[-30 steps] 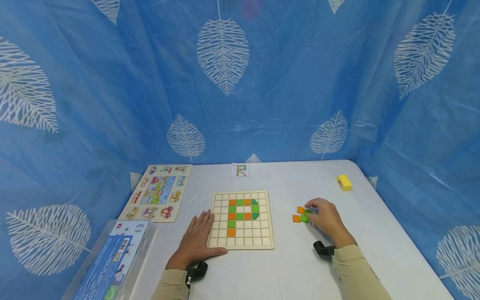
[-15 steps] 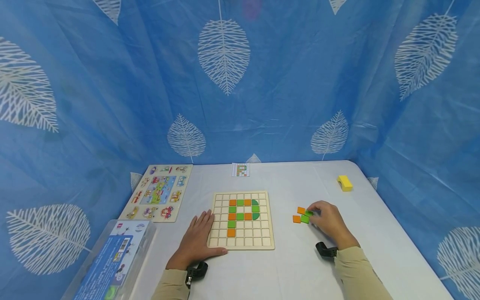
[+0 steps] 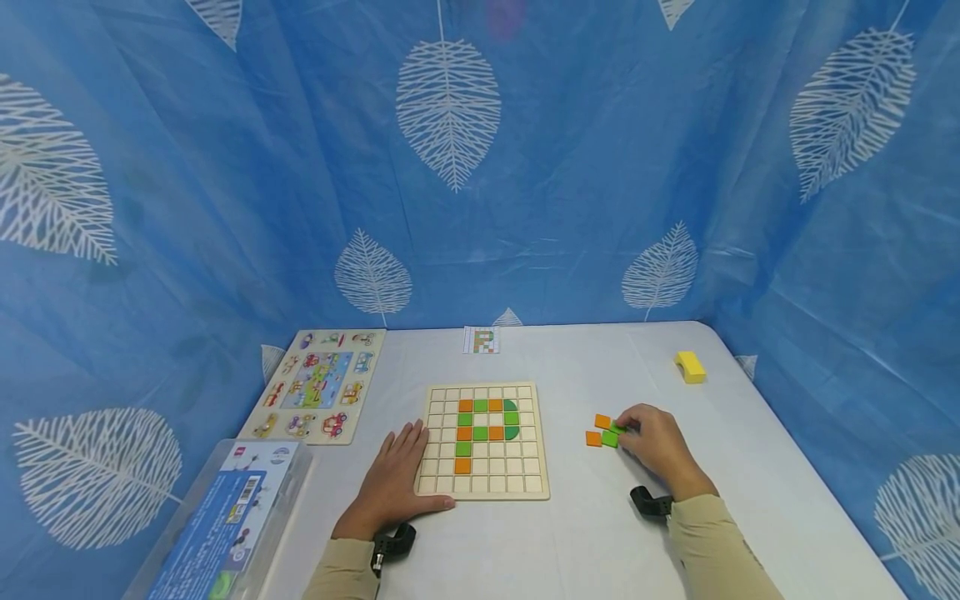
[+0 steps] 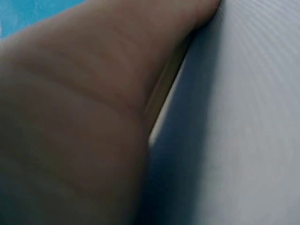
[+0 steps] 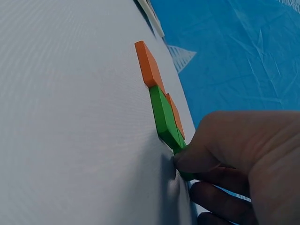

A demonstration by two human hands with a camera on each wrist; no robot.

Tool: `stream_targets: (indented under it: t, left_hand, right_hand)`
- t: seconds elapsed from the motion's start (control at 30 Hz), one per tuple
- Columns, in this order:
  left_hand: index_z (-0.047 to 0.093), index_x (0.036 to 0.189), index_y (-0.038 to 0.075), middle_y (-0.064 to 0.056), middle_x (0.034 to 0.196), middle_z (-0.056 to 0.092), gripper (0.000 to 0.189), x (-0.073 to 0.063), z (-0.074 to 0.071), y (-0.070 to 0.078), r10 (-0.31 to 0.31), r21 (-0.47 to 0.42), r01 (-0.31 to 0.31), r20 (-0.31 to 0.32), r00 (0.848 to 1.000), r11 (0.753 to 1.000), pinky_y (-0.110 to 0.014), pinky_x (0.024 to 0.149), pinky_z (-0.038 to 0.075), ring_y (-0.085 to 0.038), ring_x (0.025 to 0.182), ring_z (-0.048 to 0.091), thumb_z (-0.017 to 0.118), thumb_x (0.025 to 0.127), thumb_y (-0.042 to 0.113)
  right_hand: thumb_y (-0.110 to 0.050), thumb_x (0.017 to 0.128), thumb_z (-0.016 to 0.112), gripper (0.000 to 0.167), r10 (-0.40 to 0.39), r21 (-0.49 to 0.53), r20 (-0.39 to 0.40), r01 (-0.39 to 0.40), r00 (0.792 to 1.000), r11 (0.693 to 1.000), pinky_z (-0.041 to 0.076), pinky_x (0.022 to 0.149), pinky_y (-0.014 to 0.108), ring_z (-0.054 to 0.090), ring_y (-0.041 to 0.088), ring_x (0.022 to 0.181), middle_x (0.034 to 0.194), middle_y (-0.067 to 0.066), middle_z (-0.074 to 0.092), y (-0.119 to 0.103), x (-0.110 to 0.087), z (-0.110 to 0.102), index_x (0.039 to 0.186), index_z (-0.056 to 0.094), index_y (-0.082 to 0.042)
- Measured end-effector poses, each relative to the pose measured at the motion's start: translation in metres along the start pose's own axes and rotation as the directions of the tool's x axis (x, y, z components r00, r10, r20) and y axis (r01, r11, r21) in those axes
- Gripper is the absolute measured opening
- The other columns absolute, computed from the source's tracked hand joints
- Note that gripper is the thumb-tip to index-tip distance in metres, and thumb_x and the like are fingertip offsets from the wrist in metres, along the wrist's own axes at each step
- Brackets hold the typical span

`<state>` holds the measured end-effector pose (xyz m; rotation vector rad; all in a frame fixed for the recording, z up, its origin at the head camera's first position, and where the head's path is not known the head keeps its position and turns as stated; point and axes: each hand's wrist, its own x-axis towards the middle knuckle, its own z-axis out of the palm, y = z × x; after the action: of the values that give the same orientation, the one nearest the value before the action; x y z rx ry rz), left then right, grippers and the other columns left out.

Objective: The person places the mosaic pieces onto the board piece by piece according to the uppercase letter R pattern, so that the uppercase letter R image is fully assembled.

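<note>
A wooden grid board (image 3: 517, 483) lies mid-table, with orange and green tiles set in a P shape, including two dark green rounded ones. My left hand (image 3: 397, 475) lies along the board's left side, fingers straight and thumb at its near edge. Right of the board, two orange tiles (image 3: 593, 438) and a green tile (image 3: 609, 439) lie flat in a cluster. With thumb and fingers my right hand (image 3: 660, 446) pinches another green tile (image 5: 187, 176) at the right of this cluster; the hand partly hides it.
A small printed card (image 3: 481, 340) with a tile pattern lies behind the board. On the left are a vehicle picture puzzle (image 3: 318, 383) and a clear plastic box (image 3: 225, 517). A yellow arch block (image 3: 690, 367) sits back right. Blue curtains (image 3: 525, 208) surround the table.
My right hand has shifted slightly right and down, its fingers staying at the green tile. The left hand, the board and the tiles look unchanged.
</note>
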<state>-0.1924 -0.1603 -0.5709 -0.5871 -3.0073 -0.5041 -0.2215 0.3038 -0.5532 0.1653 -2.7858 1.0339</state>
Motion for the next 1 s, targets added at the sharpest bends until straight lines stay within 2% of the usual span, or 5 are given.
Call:
stream_targets:
  t: [0.63,0.8,1.0]
  left_hand:
    - [0.035,0.163,0.0,-0.016,0.169,0.031,0.136,-0.0004,0.0002,-0.0003,-0.005,-0.011,0.005,-0.001,1.0,1.0,-0.053,0.126,0.014,-0.035,0.156,0.023,0.067,0.069,0.093]
    - [0.034,0.163,0.0,-0.016,0.169,0.03,0.136,-0.0004,0.0009,-0.001,-0.004,-0.006,0.004,0.002,1.0,1.0,-0.053,0.126,0.014,-0.034,0.156,0.022,0.066,0.069,0.093]
    - [0.034,0.164,0.001,-0.015,0.169,0.03,0.136,0.0003,0.0013,-0.0014,-0.004,-0.001,0.004,0.003,1.0,1.0,-0.053,0.126,0.014,-0.034,0.157,0.022,0.065,0.069,0.094]
  right_hand:
    - [0.005,0.082,0.082,0.015,-0.002,-0.027,-0.037,0.001,0.999,1.0,0.058,0.084,0.052,0.067,0.029,0.092,0.099,0.01,0.071,-0.0025,-0.0017,-0.0024,0.095,0.078,-0.002]
    - [0.004,0.083,0.082,0.015,0.007,-0.033,-0.038,-0.008,0.999,0.999,0.058,0.086,0.053,0.068,0.029,0.094,0.101,0.01,0.071,-0.0038,-0.0012,-0.0023,0.095,0.078,-0.002]
    - [0.006,0.081,0.082,0.015,-0.034,-0.028,-0.064,0.032,0.997,0.999,0.058,0.088,0.055,0.069,0.034,0.096,0.101,0.013,0.072,-0.0087,-0.0003,-0.0007,0.094,0.078,0.0]
